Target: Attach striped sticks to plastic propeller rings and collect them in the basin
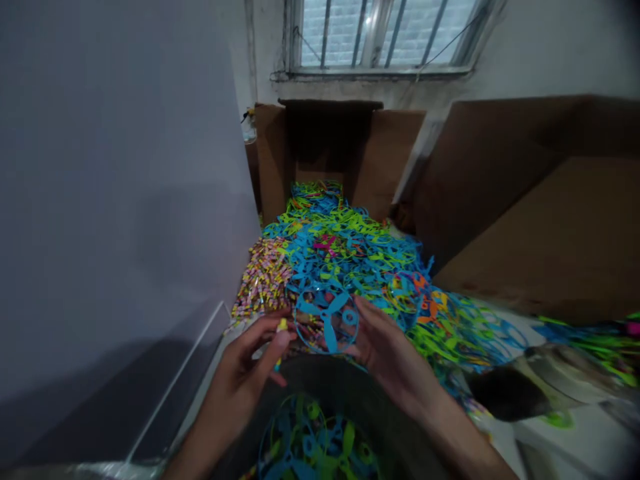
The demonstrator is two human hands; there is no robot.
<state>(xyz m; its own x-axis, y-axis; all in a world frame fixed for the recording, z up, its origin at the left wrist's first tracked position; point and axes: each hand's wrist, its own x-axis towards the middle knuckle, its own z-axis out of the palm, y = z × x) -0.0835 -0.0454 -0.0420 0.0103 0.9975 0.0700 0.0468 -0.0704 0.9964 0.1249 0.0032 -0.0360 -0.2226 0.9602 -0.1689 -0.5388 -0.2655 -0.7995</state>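
My left hand (245, 367) is closed, pinching a small stick-like plastic piece with a yellow tip (283, 325) between thumb and fingers. Just to its right, a blue ringed propeller (327, 321) with three blades faces me. My right hand (393, 357) grips the propeller at its right edge, fingers behind it. Both hands hover above a dark round tub (325, 372). Down in the tub lie several blue and green propellers (300, 463). Beyond the hands spreads a big heap of blue and green propellers (345, 243), with small yellow and pink pieces (265, 273) piled at its left.
An open cardboard box (397, 143) lies on its side at the back, propellers spilling out. Another large cardboard box (540, 240) stands at right. A pale panel (125, 167) closes off the left side. Orange propellers (434, 305) and a blurred dark object (507, 393) lie right.
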